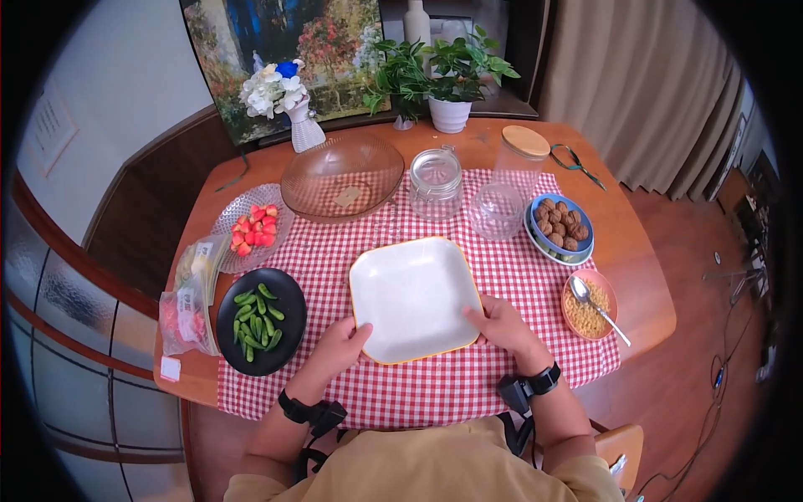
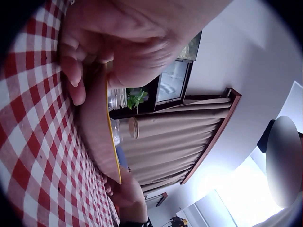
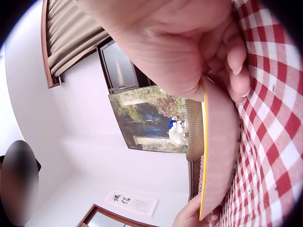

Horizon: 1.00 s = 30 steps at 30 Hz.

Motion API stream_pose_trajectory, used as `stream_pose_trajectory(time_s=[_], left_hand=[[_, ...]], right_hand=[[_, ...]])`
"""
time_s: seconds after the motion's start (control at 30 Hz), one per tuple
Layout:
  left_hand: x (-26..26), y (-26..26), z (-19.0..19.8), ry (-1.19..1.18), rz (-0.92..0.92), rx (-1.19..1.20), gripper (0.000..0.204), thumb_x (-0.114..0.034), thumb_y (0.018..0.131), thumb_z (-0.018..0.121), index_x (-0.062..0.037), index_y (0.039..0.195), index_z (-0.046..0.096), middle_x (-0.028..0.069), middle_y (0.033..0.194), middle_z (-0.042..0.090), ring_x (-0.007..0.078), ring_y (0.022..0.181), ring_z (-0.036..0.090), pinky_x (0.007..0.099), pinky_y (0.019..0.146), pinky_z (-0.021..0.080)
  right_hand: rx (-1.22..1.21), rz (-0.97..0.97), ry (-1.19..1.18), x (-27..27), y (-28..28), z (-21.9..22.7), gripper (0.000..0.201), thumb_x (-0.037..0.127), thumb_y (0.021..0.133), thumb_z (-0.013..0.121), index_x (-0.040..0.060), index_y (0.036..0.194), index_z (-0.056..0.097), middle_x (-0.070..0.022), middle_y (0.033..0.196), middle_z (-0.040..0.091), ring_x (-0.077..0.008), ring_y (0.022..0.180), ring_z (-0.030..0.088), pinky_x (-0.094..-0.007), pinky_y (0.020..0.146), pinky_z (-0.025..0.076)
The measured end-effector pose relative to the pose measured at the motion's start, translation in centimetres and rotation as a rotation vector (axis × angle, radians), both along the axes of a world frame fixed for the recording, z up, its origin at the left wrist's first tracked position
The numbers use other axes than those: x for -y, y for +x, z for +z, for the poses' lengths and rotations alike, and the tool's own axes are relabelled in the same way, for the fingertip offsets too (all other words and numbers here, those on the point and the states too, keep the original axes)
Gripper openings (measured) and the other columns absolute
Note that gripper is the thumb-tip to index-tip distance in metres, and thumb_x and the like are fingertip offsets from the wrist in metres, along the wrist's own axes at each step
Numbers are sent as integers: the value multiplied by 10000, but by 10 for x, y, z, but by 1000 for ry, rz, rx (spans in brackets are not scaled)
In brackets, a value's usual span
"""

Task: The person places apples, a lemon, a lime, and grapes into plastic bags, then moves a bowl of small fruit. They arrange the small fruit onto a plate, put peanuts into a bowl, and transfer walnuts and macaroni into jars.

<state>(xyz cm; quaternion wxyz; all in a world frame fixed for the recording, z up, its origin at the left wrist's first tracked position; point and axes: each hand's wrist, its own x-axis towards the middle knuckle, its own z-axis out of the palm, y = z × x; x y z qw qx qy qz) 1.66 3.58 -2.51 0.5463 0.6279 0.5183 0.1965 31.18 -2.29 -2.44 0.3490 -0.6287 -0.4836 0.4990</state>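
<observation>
A white square dish (image 1: 414, 297) with a yellow rim sits on the red checked cloth, its inside bare. The left hand (image 1: 341, 345) grips its left edge, thumb over the rim; in the left wrist view that hand (image 2: 123, 42) has its fingers curled under the dish's side (image 2: 97, 127). On the opposite edge, the right hand (image 1: 504, 326) holds the rim with its thumb on top. The right wrist view shows this hand (image 3: 189, 47) with fingertips under the dish wall (image 3: 220, 142), close to the cloth.
Left of the dish are a black plate (image 1: 226, 314) of small cucumbers, bagged items (image 1: 188, 309) and a bowl of red fruit (image 1: 255, 230). Behind stand a large brown glass bowl (image 1: 314, 180) and jars (image 1: 435, 188). Walnuts (image 1: 559, 226) and a pink bowl with a spoon (image 1: 585, 322) lie right.
</observation>
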Motion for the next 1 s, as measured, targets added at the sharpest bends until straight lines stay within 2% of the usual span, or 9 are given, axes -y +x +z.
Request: stream_pose_trajectory(time_s=[0.23, 0.3, 0.37, 0.43, 0.6, 0.73, 0.83, 0.97, 1.0], left_hand=[[-1, -1, -8, -17, 40, 43, 286, -222, 962, 504, 20, 1072, 608, 34, 755, 616, 75, 570, 539, 241, 508, 448], [1, 0, -14, 107, 127, 192, 259, -181, 965, 494, 30, 1069, 604, 40, 757, 623, 64, 585, 546, 246, 518, 454], [-3, -5, -23, 198, 140, 209, 253, -170, 965, 492, 35, 1066, 601, 39, 749, 624, 61, 581, 548, 244, 510, 452], [-4, -11, -21, 291, 159, 225, 248, -159, 965, 490, 40, 1063, 598, 38, 741, 626, 59, 578, 550, 243, 502, 449], [-2, -27, 2, 104, 365, 272, 254, -200, 983, 493, 25, 1010, 609, 41, 726, 622, 69, 546, 552, 219, 456, 433], [5, -30, 6, 85, 427, 399, 285, -215, 993, 479, 36, 1095, 567, 48, 824, 643, 101, 672, 609, 242, 614, 506], [14, -26, 11, 40, 508, 528, 320, -219, 991, 481, 46, 1163, 533, 59, 904, 659, 130, 761, 638, 252, 706, 513], [29, -39, 14, -23, 501, 417, 331, -243, 979, 506, 40, 1142, 563, 66, 949, 667, 146, 772, 650, 261, 708, 520], [32, -45, 17, -72, 387, 251, 327, -259, 971, 521, 31, 1106, 588, 68, 927, 672, 143, 764, 650, 262, 702, 520]], right_hand=[[31, 59, -91, -5, 0, 8, 305, 274, 958, 558, -13, 1048, 612, -33, 730, 648, -59, 547, 571, -188, 495, 467], [24, 76, -112, -6, -2, 9, 295, 270, 961, 553, -9, 1039, 605, -30, 730, 646, -59, 548, 571, -187, 495, 467], [-106, 48, -96, -8, -9, 11, 280, 233, 965, 530, -23, 1038, 616, -60, 728, 652, -82, 549, 582, -209, 515, 480], [-102, 56, -83, -19, -17, 14, 277, 225, 967, 526, -21, 1062, 608, -60, 738, 652, -77, 553, 579, -204, 513, 479], [-198, 77, -111, -53, -39, 17, 266, 225, 978, 509, -2, 1090, 590, -40, 726, 640, -68, 545, 575, -173, 467, 456], [-306, 61, -171, -69, -54, 9, 256, 202, 981, 500, -9, 1098, 585, -48, 729, 638, -74, 542, 568, -177, 461, 454], [-317, 42, -134, -75, -65, 8, 247, 198, 986, 492, -6, 1089, 584, -41, 717, 626, -71, 535, 550, -185, 472, 459], [-187, 52, -99, -79, -69, -3, 300, 251, 987, 479, -9, 1096, 582, -57, 775, 635, -83, 555, 566, -195, 505, 482], [-188, 53, -100, -79, -68, -4, 300, 251, 987, 479, -9, 1096, 582, -57, 775, 635, -83, 555, 566, -195, 505, 482]])
